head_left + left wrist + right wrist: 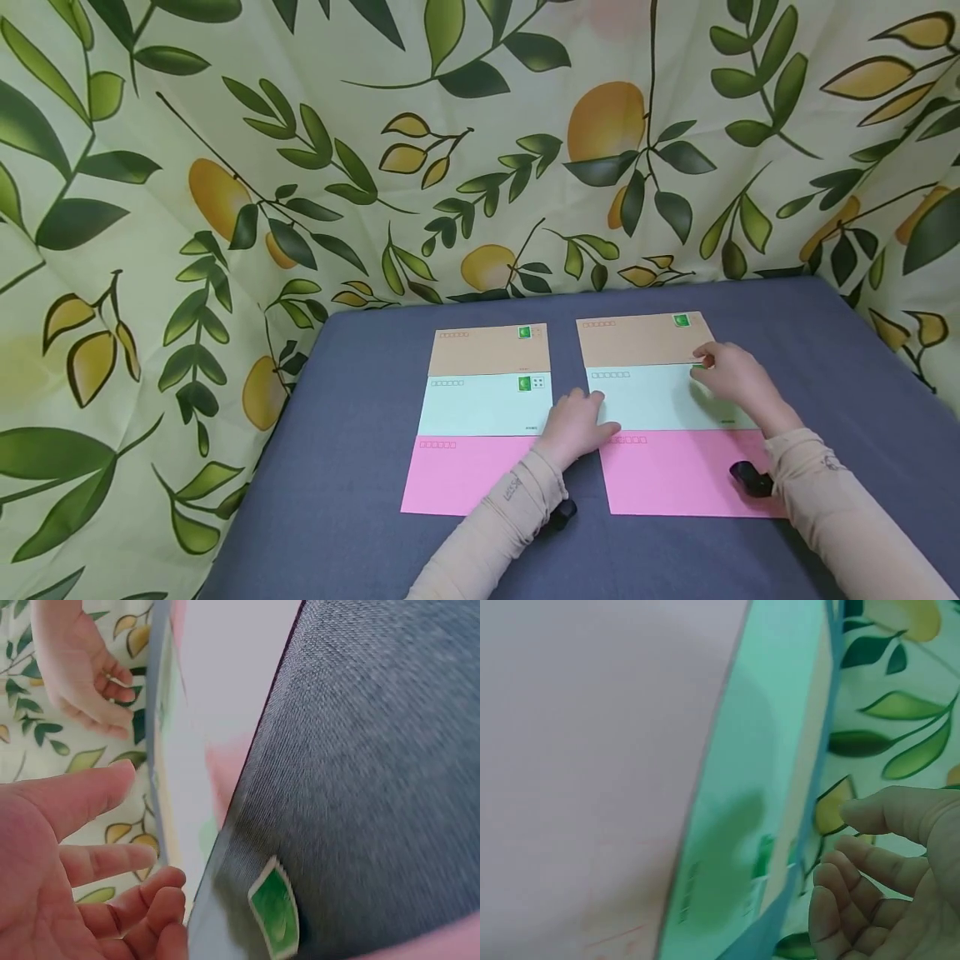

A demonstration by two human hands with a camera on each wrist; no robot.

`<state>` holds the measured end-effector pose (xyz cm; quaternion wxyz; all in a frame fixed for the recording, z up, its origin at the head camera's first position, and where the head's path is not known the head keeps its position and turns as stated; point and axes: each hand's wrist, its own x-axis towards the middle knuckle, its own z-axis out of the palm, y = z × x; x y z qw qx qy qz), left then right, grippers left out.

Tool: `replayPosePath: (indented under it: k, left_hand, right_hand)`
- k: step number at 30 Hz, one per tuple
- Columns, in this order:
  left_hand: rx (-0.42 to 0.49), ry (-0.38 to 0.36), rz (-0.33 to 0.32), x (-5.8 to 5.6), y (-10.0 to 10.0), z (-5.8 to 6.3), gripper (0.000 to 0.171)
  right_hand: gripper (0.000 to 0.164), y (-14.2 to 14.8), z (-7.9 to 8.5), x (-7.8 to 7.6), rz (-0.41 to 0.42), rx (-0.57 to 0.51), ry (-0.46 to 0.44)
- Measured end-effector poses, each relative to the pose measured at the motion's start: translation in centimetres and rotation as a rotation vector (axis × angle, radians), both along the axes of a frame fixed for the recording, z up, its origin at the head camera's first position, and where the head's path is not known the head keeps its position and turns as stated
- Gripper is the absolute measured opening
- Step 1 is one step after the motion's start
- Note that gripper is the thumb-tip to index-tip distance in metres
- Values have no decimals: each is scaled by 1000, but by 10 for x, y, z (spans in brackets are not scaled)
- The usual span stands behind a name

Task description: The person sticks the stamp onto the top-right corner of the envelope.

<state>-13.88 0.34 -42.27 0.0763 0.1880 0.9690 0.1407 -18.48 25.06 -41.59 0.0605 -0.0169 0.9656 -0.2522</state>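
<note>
As the head view shows, our right hand (726, 372) hovers at the upper right of a pale-blue envelope (637, 400) toward the worktop's (360, 375) far right corner; our left hand (573, 427) is spread wide. In the left wrist view, a bent stamp (274, 911) seems to lie beside that hand; dragging the hand could lose it. In the right wrist view, we see the right hand's narrow gap, holding nothing, and a green stamp (764, 855) that brushing fingers could skew.

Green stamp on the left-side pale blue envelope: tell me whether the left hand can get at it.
Probably yes: the left hand looks empty and close by, and nothing visible covers the green stamp or blocks it.
</note>
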Motion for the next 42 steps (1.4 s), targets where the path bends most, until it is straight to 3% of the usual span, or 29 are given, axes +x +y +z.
replayPosePath:
  k: [7, 15, 21, 29, 42]
  left_hand:
    - [-23, 82, 9, 10, -22, 9, 41]
    - [-33, 79, 43, 21, -53, 12, 45]
    - [-44, 77, 88, 32, -81, 12, 47]
    - [12, -25, 172, 51, -112, 8, 45]
    - [37, -40, 259, 70, -141, -7, 52]
  right_hand:
    - [41, -26, 12, 9, 41, -46, 74]
    - [34, -69, 19, 25, 101, -99, 173]
    - [27, -101, 18, 39, 142, -139, 175]
    - [17, -138, 17, 56, 199, -176, 135]
    - [15, -170, 0, 62, 236, -92, 35]
